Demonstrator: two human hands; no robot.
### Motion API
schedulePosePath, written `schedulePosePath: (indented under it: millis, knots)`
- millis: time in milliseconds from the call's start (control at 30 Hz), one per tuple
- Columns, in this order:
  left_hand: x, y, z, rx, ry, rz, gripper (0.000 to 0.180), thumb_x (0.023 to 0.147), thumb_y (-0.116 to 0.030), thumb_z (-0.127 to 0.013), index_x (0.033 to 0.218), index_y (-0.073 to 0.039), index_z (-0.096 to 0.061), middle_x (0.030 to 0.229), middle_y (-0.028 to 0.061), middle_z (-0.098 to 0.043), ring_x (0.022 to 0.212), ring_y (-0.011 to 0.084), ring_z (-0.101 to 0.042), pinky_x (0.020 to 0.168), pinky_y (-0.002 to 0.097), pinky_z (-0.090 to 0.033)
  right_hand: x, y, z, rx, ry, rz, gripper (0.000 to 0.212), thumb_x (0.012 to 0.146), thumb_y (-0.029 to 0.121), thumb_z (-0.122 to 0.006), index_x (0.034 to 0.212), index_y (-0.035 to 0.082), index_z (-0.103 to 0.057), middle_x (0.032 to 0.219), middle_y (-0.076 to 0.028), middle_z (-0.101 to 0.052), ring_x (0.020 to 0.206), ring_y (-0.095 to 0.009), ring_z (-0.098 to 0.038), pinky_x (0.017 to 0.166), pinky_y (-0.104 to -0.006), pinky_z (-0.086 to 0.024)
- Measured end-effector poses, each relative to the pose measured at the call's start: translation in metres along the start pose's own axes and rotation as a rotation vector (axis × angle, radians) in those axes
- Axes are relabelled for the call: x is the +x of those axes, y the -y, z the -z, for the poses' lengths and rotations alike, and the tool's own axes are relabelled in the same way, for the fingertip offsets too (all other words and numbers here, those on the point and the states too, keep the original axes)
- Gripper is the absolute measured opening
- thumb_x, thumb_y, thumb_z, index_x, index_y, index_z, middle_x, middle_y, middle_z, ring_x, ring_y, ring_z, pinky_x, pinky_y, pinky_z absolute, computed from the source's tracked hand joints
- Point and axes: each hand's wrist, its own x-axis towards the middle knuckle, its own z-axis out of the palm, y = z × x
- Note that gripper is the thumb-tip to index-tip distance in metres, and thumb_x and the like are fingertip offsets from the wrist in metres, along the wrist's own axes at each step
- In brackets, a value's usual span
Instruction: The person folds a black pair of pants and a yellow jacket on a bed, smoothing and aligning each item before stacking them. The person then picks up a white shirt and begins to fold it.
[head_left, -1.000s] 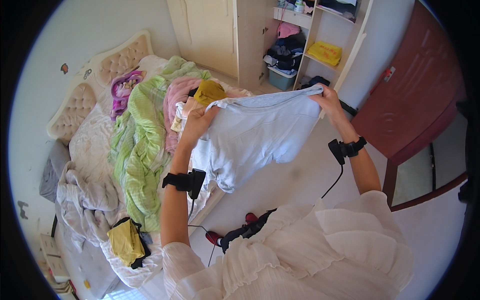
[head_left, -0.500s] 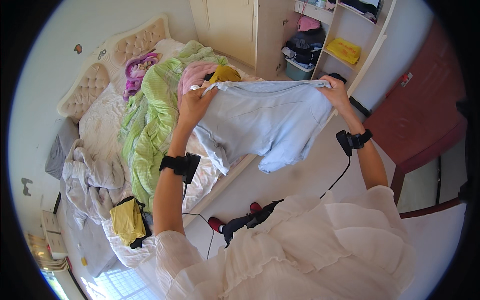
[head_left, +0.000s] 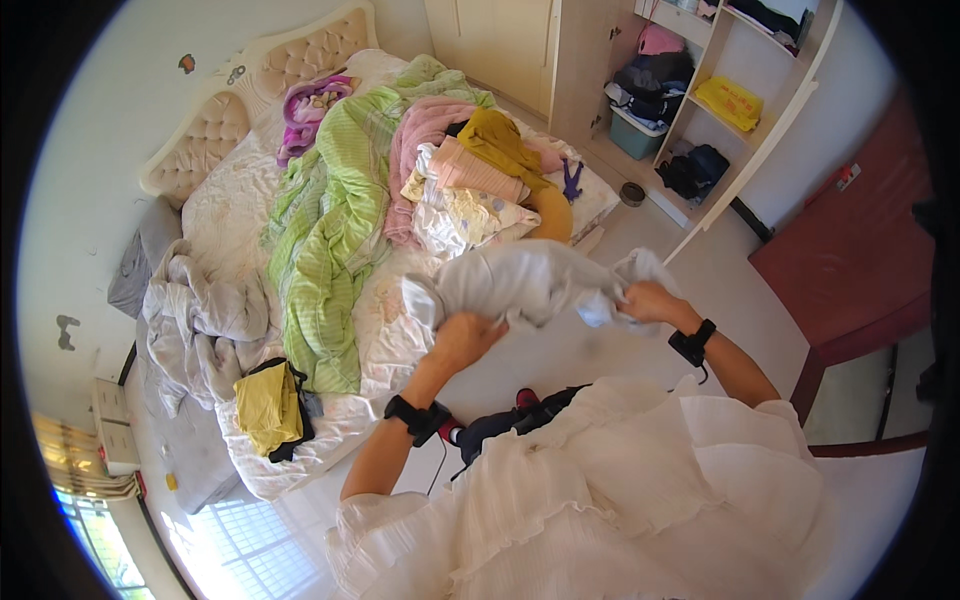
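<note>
A pale blue-grey garment, which looks like a shirt (head_left: 520, 282), is stretched out in the air before me, smeared by motion and billowing upward. At its near left edge my left hand (head_left: 466, 340) has its fingers closed on the cloth. My right hand (head_left: 650, 303) grips the other end, where the cloth bunches up over the fingers. Beyond the shirt, at the bed's near corner, lies a heap of clothes with a mustard-yellow garment (head_left: 497, 140), a peach folded cloth (head_left: 472, 172) and a pink blanket (head_left: 402, 205).
The bed (head_left: 375, 345) with a green quilt (head_left: 325, 230) fills the left. A folded yellow garment (head_left: 268, 412) lies on black cloth at its near edge. Open shelves (head_left: 745, 150) stand at far right with clothes, a yellow bag (head_left: 729, 103) and a teal bin (head_left: 634, 135). A dark red door (head_left: 850, 240) is at right.
Both hands have swung down and toward me with the shirt, which was held up spread out and is now blurred and billowing. The clothes heap behind it has come into view.
</note>
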Motion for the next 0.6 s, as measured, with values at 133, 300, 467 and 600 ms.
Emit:
schedulePosePath:
  millis: [133, 300, 467, 600]
  knots:
    - [-0.024, 0.083, -0.039, -0.464, -0.231, 0.274, 0.046, 0.082, -0.041, -0.065, 0.067, 0.002, -0.062, 0.055, 0.0099, -0.057, 0.055, 0.0187, -0.055, 0.059, 0.0372, -0.044, 0.032, -0.024, -0.011, -0.026, -0.834, 0.447, 0.021, 0.077, 0.021, -0.061, 0.082, 0.001, -0.064, 0.072, -0.021, -0.061, 0.068, -0.036, -0.060, 0.061, -0.0415, -0.045]
    - [-0.020, 0.092, 0.023, -0.525, -0.450, 0.214, 0.041, 0.087, -0.033, -0.063, 0.063, 0.000, -0.060, 0.053, -0.0071, -0.035, 0.052, 0.0026, -0.031, 0.044, 0.0261, -0.025, 0.038, 0.007, 0.048, 0.278, -0.469, 0.187, 0.024, 0.077, 0.021, -0.063, 0.090, 0.001, -0.066, 0.075, -0.021, -0.062, 0.069, -0.033, -0.062, 0.062, -0.0384, -0.047]
    - [-0.057, 0.088, 0.068, -0.455, -0.478, 0.315, 0.049, 0.085, -0.034, -0.065, 0.059, 0.004, -0.048, 0.051, -0.0005, -0.029, 0.050, 0.0073, -0.028, 0.044, 0.0306, -0.025, 0.042, 0.052, 0.085, 0.425, -0.489, 0.316, 0.021, 0.079, 0.014, -0.063, 0.093, -0.001, -0.065, 0.076, -0.017, -0.065, 0.063, -0.020, -0.061, 0.060, -0.0297, -0.046]
    - [-0.086, 0.094, 0.081, -0.411, -0.514, 0.344, 0.049, 0.085, -0.034, -0.064, 0.060, 0.004, -0.049, 0.051, 0.0007, -0.028, 0.050, 0.0074, -0.027, 0.044, 0.0311, -0.024, 0.056, 0.073, 0.092, 0.470, -0.346, 0.395, 0.019, 0.079, 0.009, -0.064, 0.095, -0.002, -0.065, 0.076, -0.008, -0.066, 0.068, -0.005, -0.053, 0.062, -0.0243, -0.045]
